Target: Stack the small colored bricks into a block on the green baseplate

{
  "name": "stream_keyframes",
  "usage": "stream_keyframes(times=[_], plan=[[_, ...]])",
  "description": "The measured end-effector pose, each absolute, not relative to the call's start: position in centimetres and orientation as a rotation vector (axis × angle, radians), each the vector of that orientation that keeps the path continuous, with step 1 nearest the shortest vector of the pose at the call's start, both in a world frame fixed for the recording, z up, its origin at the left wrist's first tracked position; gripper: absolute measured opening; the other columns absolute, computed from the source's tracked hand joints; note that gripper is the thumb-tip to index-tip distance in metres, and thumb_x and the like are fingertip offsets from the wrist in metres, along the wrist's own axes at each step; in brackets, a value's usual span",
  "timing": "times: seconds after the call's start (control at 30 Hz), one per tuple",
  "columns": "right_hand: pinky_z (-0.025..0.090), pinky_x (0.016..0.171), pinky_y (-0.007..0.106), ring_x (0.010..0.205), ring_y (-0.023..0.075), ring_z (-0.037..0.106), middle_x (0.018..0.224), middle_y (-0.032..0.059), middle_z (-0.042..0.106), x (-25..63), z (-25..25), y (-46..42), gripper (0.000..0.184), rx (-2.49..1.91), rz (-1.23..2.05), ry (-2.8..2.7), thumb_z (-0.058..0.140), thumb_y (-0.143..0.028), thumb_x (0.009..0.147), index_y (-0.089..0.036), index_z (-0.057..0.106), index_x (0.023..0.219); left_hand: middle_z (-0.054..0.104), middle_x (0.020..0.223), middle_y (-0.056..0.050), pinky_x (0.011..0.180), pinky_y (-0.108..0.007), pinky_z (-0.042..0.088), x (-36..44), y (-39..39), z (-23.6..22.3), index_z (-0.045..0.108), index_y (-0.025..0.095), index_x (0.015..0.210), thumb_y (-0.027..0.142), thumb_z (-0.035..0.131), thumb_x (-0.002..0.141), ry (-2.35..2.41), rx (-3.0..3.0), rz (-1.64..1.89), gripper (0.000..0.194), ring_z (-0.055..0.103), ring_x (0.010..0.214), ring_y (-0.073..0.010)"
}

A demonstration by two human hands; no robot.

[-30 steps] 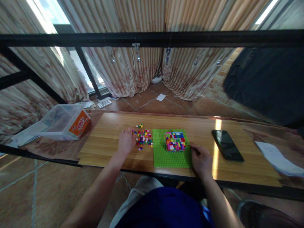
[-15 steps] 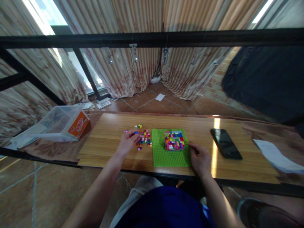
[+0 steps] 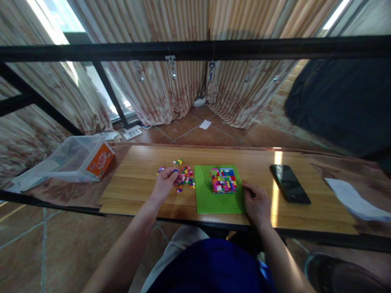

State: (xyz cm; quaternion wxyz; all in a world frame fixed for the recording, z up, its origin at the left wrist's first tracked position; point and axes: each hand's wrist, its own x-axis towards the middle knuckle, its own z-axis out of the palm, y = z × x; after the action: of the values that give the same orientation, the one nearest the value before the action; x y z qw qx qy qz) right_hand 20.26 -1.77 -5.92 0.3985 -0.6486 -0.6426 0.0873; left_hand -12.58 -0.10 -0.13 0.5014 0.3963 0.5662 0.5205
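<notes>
Left hand [image 3: 165, 184] over loose bricks [image 3: 187, 171], phone [image 3: 289, 184] beyond baseplate [image 3: 218, 202]

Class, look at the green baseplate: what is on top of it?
On the green baseplate sits a block structure of many colours. The studs beneath it are covered, so they cannot be seen.

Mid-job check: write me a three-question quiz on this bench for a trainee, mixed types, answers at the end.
1. True or false: the brick block sits on the green baseplate.
2. Which hand is at the loose bricks? A) right only; B) left only; C) both; D) neither.
3. Fill in the colour: the clear plastic bin has a label whose background is ____.

Key: 1. True. 2. B; the right hand is by the baseplate's edge instead. 3. Orange.
</notes>
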Motion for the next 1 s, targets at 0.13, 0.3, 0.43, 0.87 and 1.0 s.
stream_keyframes(times=[0.13, 0.3, 0.43, 0.87, 1.0], plan=[[0.045, 0.079, 0.039, 0.084, 0.0246, 0.059, 0.091, 0.0093, 0.072, 20.2, -5.9, -1.8, 0.029, -1.648, 0.213, -1.634, 0.046, -0.033, 0.087, -0.019, 0.072, 0.087, 0.066, 0.064, 0.001, 0.055, -0.021, 0.045, -12.4, -0.1, 0.0, 0.064, 0.016, 0.079, 0.036, 0.068, 0.067, 1.408, 1.009, 1.336, 0.024, 0.057, 0.055, -0.0099], [0.046, 0.079, 0.039, 0.085, 0.0247, 0.059, 0.090, 0.0093, 0.072, 20.2, -5.8, -1.8, 0.029, -1.645, 0.212, -1.635, 0.046, -0.033, 0.086, -0.019, 0.071, 0.086, 0.062, 0.059, 0.004, 0.048, -0.020, 0.042, -12.3, 0.0, -0.2, 0.064, 0.017, 0.080, 0.032, 0.064, 0.069, 1.483, 1.011, 1.375, 0.019, 0.052, 0.048, -0.0087], [0.046, 0.079, 0.039, 0.085, 0.0247, 0.060, 0.090, 0.0093, 0.072, 20.2, -5.8, -1.8, 0.029, -1.635, 0.218, -1.628, 0.046, -0.034, 0.087, -0.020, 0.071, 0.087, 0.064, 0.062, 0.002, 0.050, -0.021, 0.044, -12.6, 0.2, -0.8, 0.065, 0.017, 0.080, 0.030, 0.062, 0.071, 1.530, 1.006, 1.287, 0.016, 0.055, 0.050, -0.0101], [0.046, 0.080, 0.040, 0.088, 0.0251, 0.060, 0.091, 0.0094, 0.072, 20.3, -6.0, -1.8, 0.029, -1.650, 0.230, -1.625, 0.046, -0.034, 0.086, -0.019, 0.071, 0.088, 0.068, 0.066, -0.001, 0.056, -0.024, 0.048, -14.2, 1.2, -2.2, 0.069, 0.017, 0.085, 0.023, 0.054, 0.076, 1.614, 1.197, 1.006, 0.019, 0.059, 0.055, -0.0125], [0.046, 0.081, 0.040, 0.086, 0.0249, 0.060, 0.090, 0.0091, 0.072, 20.3, -6.0, -1.8, 0.029, -1.639, 0.225, -1.624, 0.047, -0.034, 0.086, -0.019, 0.072, 0.087, 0.069, 0.067, -0.002, 0.056, -0.025, 0.047, -14.5, 1.5, -2.6, 0.071, 0.018, 0.082, 0.024, 0.053, 0.076, 1.688, 1.387, 0.965, 0.020, 0.061, 0.058, -0.0149]])
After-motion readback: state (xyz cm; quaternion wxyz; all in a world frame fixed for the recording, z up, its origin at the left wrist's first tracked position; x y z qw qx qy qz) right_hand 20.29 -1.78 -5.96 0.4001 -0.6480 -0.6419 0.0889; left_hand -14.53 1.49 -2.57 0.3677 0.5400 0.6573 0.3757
